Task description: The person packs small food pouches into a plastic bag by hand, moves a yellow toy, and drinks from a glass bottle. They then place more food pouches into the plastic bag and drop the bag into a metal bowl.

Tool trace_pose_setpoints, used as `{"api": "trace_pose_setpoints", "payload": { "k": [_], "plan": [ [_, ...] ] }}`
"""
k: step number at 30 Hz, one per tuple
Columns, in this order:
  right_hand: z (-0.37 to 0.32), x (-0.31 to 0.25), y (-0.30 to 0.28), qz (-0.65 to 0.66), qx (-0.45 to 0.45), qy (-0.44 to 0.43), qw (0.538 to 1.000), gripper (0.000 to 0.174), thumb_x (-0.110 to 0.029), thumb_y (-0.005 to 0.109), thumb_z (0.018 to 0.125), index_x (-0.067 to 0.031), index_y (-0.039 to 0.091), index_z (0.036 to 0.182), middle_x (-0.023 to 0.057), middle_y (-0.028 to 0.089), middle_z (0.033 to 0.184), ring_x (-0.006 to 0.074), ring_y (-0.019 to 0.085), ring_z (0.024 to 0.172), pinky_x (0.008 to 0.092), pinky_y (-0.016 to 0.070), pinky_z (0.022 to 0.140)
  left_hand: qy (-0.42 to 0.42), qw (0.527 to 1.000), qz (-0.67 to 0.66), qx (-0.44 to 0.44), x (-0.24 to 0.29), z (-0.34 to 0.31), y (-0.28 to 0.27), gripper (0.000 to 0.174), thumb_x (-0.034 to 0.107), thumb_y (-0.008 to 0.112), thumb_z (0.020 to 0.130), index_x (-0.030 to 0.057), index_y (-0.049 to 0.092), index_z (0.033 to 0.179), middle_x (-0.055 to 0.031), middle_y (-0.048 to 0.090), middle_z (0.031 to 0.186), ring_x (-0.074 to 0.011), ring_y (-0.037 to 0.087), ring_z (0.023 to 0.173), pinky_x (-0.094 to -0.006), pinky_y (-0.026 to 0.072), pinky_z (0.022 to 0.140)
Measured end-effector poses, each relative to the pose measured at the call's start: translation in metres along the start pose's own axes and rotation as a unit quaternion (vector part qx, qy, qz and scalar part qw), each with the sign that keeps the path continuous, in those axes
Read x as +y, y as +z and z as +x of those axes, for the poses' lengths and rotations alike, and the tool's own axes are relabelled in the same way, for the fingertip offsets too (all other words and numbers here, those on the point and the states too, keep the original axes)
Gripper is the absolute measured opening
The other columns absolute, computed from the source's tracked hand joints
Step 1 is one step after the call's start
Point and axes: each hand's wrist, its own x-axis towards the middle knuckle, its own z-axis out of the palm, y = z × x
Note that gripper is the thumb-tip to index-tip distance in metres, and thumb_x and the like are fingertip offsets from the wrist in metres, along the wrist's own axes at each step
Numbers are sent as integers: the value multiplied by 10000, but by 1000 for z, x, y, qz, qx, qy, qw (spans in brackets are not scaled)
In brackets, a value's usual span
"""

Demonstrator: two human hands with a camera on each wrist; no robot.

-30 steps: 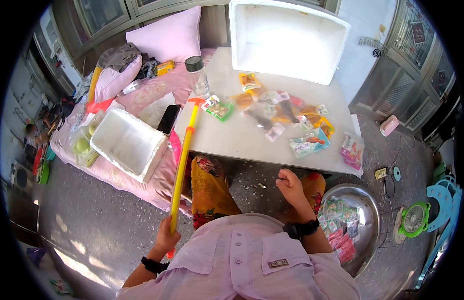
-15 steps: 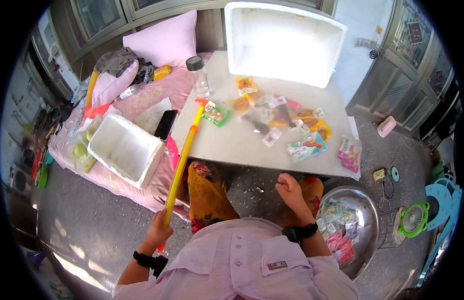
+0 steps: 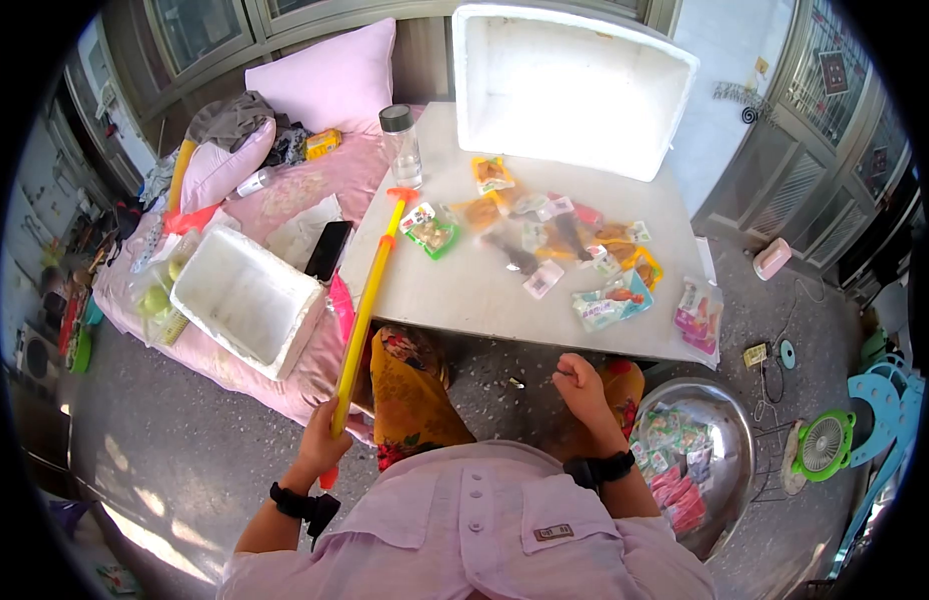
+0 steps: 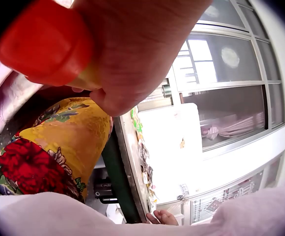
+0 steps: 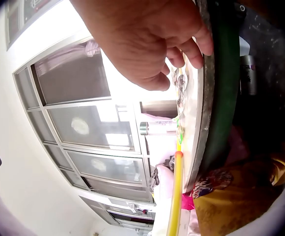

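Observation:
My left hand (image 3: 317, 446) grips a long yellow stick (image 3: 357, 335) near its lower end. In the left wrist view the red end knob (image 4: 51, 46) sits close beside the hand. The stick slants up over the table's left edge, its orange T-shaped tip right at the base of a clear bottle (image 3: 403, 155) with a dark lid. A green-edged snack packet (image 3: 431, 232) lies just right of the tip. My right hand (image 3: 582, 388), holding nothing, hovers in front of the table's edge with loosely curled fingers, as the right wrist view also shows.
Several snack packets (image 3: 555, 232) are scattered over the table (image 3: 435, 295), before a large white foam box (image 3: 575, 90). Left, on a pink-covered bed, are a smaller foam box (image 3: 247, 295) and a black phone (image 3: 330, 250). A metal basin (image 3: 740, 440) with packets stands right, near a green fan (image 3: 823, 443).
My left hand and the stick have moved forward. The bottle has slid back along the table with the tip at its base. My right hand has stayed nearly still.

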Motion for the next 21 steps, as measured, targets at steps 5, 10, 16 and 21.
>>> {"api": "trace_pose_setpoints", "payload": {
  "k": [5,10,16,21],
  "plan": [
    [0,-2,-3,-15,8,8,1000,308,-85,585,743,8,490,1021,97,529,1001,170,528,889,259,440,700,-45,999,-9,-15,23,36,-7,621,45,570,601,-26,368,1184,-216,459,1095,-332,448,1027,-348,367,874],
    [0,0,-4,-11,10,8,1000,295,-65,590,740,-14,498,1015,42,539,914,104,508,851,226,424,726,-16,1000,9,-21,35,72,-13,613,60,551,611,-33,368,1188,-222,467,1096,-333,449,1031,-349,364,878],
    [2,2,-7,-18,6,8,1000,295,-80,585,738,6,496,1005,90,529,968,161,520,872,254,442,676,-7,1000,10,-12,22,115,-13,599,88,549,621,-39,379,1181,-229,467,1108,-320,454,1043,-344,365,879],
    [2,1,-6,-19,11,14,1000,295,-83,587,734,10,499,999,90,529,959,162,520,866,255,441,678,39,995,93,28,22,146,-22,626,72,592,620,-20,367,1197,-196,497,1078,-283,478,1017,-309,371,868]
  ]
}}
